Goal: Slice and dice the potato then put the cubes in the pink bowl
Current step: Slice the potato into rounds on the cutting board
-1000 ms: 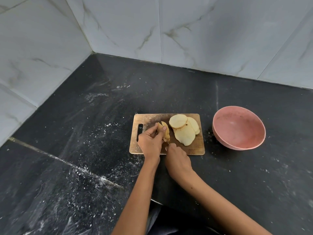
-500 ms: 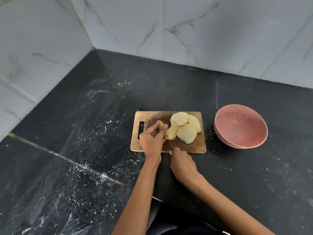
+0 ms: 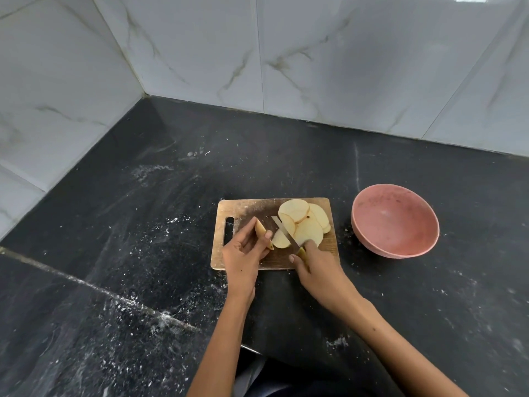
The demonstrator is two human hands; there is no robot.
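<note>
— What changed just now?

— The right hand (image 3: 317, 267), gripping the yellow-handled steel knife (image 3: 286, 233), has swung the blade off the thin brown-skinned potato end piece (image 3: 262, 232) pinched in the left hand (image 3: 243, 253); a fresh slice joined the pale round potato slices (image 3: 306, 224) beyond the knife.

— Meaning?

— Slicing looks nearly finished; dicing remains. The empty round pink bowl (image 3: 395, 222) waits on the black stone desk (image 3: 143, 253), right of the wooden cutting board (image 3: 246, 207).

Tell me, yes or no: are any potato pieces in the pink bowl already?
No. The pink bowl holds no potato; the potato slices all lie on the cutting board.
</note>
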